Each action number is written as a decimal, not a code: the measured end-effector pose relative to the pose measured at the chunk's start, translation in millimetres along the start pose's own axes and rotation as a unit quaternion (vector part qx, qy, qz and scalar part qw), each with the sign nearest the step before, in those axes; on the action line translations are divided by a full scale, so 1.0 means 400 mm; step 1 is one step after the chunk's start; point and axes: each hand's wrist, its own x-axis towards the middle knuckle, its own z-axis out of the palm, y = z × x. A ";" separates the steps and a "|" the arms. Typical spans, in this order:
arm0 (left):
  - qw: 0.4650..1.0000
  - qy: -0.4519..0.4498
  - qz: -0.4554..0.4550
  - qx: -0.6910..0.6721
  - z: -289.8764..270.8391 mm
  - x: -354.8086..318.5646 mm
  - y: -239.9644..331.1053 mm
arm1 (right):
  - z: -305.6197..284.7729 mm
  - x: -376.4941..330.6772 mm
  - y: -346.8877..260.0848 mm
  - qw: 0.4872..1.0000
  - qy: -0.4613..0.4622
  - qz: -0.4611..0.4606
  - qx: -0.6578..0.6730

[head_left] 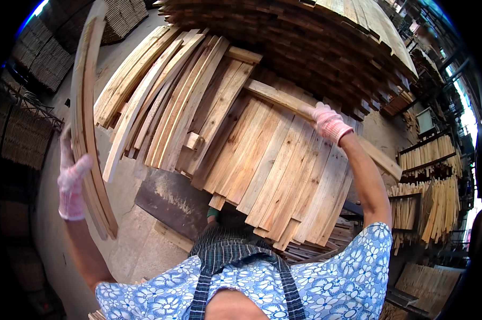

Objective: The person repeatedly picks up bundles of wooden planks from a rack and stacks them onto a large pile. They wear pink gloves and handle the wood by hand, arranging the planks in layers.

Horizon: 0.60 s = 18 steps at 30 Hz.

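Observation:
My left hand (74, 181), in a pale pink work glove, is wrapped round long wooden boards (86, 96), held upright off the pile's left side. They look like a pair pressed face to face. On the right, my gloved right hand (329, 122) grips a narrow wooden strip (281, 97) that slants across the far part of a stack of planks (270, 165). The strip's other end sticks out past my wrist. Between my hands, several loose boards (169, 101) lie side by side, overlapping the stack's left part.
A tall stack of boards (305, 48) rises just beyond the planks. Further lumber piles (38, 48) stand at the far left, and bundles of thin strips (438, 208) sit on racks to the right. A dark panel (171, 202) lies by the near-left corner of the planks.

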 end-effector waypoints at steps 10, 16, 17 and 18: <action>0.980 0.122 -0.133 -0.081 0.049 -0.272 -0.137 | 0.103 0.126 0.021 0.999 0.030 -0.008 0.027; 0.962 0.099 -0.140 -0.212 0.051 -0.393 -0.233 | 0.128 0.223 -0.026 0.991 0.127 -0.029 -0.002; 0.956 0.106 -0.159 -0.222 0.061 -0.411 -0.265 | 0.121 0.210 -0.028 0.992 0.126 -0.013 -0.016; 0.951 0.121 -0.183 -0.218 0.065 -0.425 -0.302 | 0.116 0.198 -0.020 0.993 0.115 0.013 -0.032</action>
